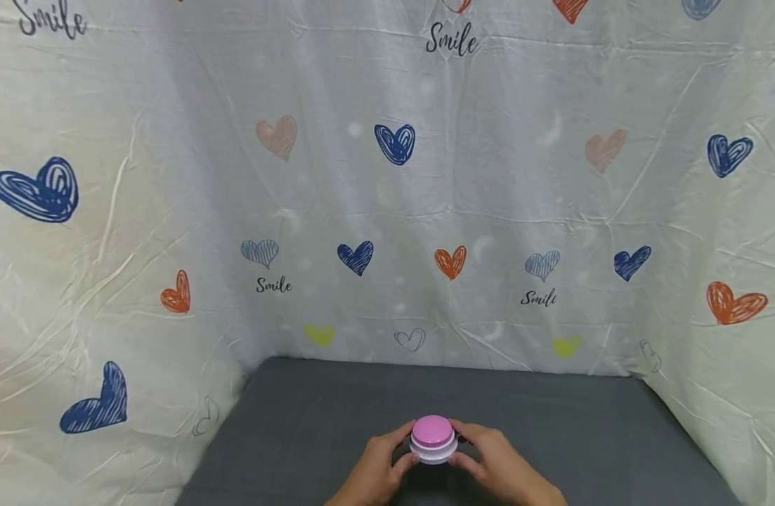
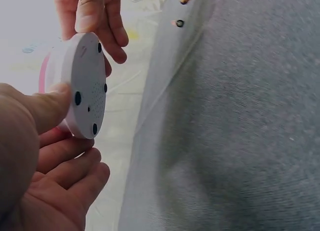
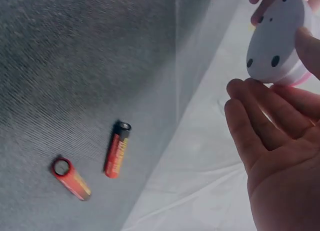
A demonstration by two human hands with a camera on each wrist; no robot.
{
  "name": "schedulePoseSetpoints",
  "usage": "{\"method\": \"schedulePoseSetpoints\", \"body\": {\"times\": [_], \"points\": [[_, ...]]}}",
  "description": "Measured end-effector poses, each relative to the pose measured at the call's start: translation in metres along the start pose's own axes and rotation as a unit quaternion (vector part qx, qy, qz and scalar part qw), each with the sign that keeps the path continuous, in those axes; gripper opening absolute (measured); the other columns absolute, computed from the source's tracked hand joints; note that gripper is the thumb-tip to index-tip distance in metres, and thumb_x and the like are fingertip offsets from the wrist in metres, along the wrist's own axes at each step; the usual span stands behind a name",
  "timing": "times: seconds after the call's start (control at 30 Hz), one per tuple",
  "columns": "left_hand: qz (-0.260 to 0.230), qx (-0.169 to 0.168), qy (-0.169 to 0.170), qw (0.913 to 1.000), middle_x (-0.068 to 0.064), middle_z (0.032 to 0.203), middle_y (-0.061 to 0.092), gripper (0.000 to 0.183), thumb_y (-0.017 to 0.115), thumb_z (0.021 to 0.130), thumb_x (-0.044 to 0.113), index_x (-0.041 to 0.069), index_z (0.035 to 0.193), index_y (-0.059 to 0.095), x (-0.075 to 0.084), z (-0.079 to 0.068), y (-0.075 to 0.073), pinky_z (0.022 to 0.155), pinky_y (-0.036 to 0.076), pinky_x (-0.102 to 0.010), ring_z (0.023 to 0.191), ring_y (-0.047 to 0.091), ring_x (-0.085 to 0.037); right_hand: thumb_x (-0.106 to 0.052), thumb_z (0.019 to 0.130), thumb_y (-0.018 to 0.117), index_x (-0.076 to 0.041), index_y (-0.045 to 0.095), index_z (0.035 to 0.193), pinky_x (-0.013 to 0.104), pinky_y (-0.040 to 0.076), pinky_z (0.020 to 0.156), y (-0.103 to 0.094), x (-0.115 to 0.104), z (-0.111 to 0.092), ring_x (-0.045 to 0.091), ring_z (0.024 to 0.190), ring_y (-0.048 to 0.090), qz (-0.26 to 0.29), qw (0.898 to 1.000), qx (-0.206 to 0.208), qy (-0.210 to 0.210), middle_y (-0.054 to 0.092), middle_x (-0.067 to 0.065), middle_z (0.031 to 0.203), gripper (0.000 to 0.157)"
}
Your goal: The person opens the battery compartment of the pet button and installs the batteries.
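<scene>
A round push button (image 1: 432, 432) with a pink domed top and a white base is lifted over the table between both hands. My left hand (image 1: 374, 472) pinches its left edge with thumb and fingers. On the opposite edge my right hand (image 1: 502, 466) holds it the same way. The white underside (image 2: 90, 91) shows in the left wrist view, with several dark round spots and a patch of tiny holes. In the right wrist view, the remaining fingers (image 3: 265, 116) of my right hand extend below the base.
Two red-and-black cylindrical batteries, one battery (image 3: 117, 150) and another battery (image 3: 73, 179), lie on the dark grey cloth-covered table (image 1: 336, 393). A white curtain (image 1: 450, 176) printed with hearts and "Smile" surrounds the table at the back and sides.
</scene>
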State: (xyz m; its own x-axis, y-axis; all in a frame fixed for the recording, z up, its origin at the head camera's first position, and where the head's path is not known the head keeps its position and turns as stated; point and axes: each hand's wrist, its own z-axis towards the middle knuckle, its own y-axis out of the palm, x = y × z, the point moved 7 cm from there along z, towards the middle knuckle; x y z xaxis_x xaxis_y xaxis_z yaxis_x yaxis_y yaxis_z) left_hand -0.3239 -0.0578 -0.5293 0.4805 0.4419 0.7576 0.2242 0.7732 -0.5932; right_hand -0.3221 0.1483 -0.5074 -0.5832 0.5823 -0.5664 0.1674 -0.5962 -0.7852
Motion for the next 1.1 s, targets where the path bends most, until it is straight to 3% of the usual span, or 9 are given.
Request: {"method": "schedulePoseSetpoints", "body": {"times": [0.17,0.4,0.57,0.8,1.1], "points": [[-0.037,0.047,0.026,0.9979,-0.023,0.146,0.069,0.055,0.072,0.107,0.025,-0.007,0.150,0.059,0.009,0.001,-0.010,0.111,0.063,-0.041,0.133,0.068,-0.030,-0.043,0.108,0.067,-0.003,0.067,0.147,0.041,0.069,0.099,-0.011,-0.008,-0.001,0.017,0.121,0.074,-0.012,0.998,0.055,-0.027,0.076,0.008,0.139,0.056],[-0.153,0.072,-0.001,0.9855,-0.027,0.143,0.069,0.051,0.070,0.109,0.024,-0.009,0.148,0.061,0.015,0.002,-0.018,0.103,0.065,-0.027,0.129,0.072,-0.036,-0.042,0.107,0.068,-0.003,0.073,0.140,0.041,0.070,0.095,-0.026,-0.019,0.001,0.018,0.117,0.077,-0.032,0.993,0.105,-0.031,0.079,0.006,0.132,0.051],[-0.172,0.101,-0.014,0.9798,-0.026,0.139,0.072,0.048,0.072,0.107,0.024,-0.007,0.143,0.066,0.017,0.004,-0.020,0.100,0.066,-0.026,0.126,0.074,-0.033,-0.044,0.108,0.065,-0.006,0.073,0.140,0.041,0.071,0.092,-0.033,-0.023,0.000,0.016,0.114,0.078,-0.026,0.994,0.109,-0.006,0.080,0.005,0.132,0.051],[-0.204,0.137,-0.033,0.9688,-0.025,0.133,0.075,0.041,0.074,0.106,0.024,-0.004,0.135,0.071,0.016,0.003,-0.023,0.096,0.066,-0.024,0.118,0.078,-0.021,-0.034,0.110,0.065,-0.006,0.075,0.138,0.036,0.072,0.085,-0.038,-0.029,0.001,0.017,0.109,0.079,-0.013,0.991,0.130,-0.018,0.081,0.008,0.127,0.041],[-0.266,0.146,-0.064,0.9506,-0.028,0.130,0.073,0.035,0.076,0.104,0.021,-0.005,0.127,0.073,0.012,0.001,-0.027,0.081,0.072,-0.034,0.087,0.083,-0.020,-0.025,0.109,0.068,-0.008,0.080,0.128,0.030,0.071,0.080,-0.037,-0.032,0.003,0.007,0.104,0.077,-0.019,0.986,0.159,-0.045,0.083,0.005,0.118,0.028]]}}
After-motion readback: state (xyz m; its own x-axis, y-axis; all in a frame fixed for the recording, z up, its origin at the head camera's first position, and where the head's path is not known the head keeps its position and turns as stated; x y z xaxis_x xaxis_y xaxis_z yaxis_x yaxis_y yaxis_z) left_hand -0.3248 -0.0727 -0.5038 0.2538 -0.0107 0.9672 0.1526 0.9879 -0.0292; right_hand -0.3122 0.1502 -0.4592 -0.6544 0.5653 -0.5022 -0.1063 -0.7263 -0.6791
